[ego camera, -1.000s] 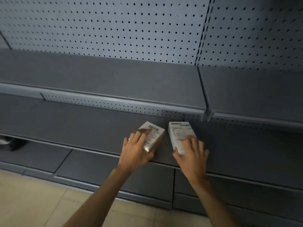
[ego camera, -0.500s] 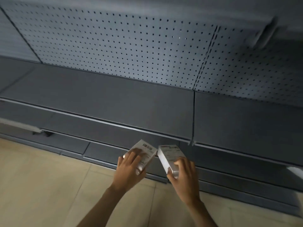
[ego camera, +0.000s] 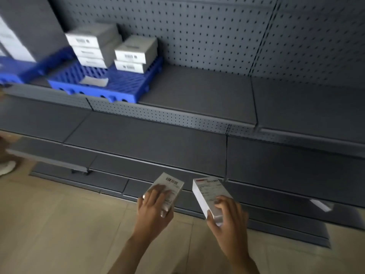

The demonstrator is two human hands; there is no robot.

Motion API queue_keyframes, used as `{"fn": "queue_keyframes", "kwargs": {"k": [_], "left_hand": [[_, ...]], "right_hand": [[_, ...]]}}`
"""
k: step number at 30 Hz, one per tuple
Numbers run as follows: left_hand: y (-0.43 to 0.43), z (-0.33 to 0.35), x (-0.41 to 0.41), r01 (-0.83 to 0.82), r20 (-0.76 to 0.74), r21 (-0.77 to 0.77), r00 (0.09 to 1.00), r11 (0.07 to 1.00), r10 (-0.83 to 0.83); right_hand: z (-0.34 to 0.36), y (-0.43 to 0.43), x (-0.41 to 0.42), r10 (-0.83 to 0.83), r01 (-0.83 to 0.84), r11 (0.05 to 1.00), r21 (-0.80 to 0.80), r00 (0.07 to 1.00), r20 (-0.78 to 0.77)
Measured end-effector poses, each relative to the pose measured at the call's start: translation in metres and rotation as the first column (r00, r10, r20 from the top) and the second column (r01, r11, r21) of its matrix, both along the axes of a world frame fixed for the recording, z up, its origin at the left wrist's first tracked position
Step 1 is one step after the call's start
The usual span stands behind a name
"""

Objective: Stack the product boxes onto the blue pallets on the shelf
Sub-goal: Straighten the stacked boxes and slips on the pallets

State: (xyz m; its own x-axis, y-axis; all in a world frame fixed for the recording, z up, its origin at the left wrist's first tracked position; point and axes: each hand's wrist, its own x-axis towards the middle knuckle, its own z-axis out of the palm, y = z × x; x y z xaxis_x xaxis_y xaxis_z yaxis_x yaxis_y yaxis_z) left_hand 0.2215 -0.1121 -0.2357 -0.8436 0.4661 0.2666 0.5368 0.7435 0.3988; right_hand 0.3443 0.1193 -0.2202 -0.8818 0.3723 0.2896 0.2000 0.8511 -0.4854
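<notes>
Two boxes, lower centre of frame: your left hand point(ego camera: 153, 212) curls round the barcode box point(ego camera: 170, 185), your right hand point(ego camera: 227, 220) round the labelled box point(ego camera: 207, 192). Upper left, the blue pallet point(ego camera: 122, 82) bears stacked boxes point(ego camera: 136, 50).

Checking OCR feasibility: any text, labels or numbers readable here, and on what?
Nothing reads legibly.
Left box, held by the left hand: barcode and print, too blurred.
Right box, held by the right hand: red strip and printed lines, too small.
Stacked boxes on the blue pallet: barcode labels, blurred.
</notes>
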Motion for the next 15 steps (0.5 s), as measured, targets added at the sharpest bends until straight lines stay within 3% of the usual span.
{"fn": "queue_keyframes", "kwargs": {"k": [9,15], "left_hand": [[-0.013,0.114,0.041,-0.046,-0.070,0.091,0.996,0.995,0.053],[-0.031,0.170,0.048,-0.074,-0.223,0.067,0.971,0.995,0.087]], "right_hand": [[0.105,-0.027,0.026,-0.078,0.063,0.996,-0.065,0.961,-0.266],[0.164,-0.039,0.018,-0.030,-0.003,0.998,-0.070,0.889,-0.458]]}}
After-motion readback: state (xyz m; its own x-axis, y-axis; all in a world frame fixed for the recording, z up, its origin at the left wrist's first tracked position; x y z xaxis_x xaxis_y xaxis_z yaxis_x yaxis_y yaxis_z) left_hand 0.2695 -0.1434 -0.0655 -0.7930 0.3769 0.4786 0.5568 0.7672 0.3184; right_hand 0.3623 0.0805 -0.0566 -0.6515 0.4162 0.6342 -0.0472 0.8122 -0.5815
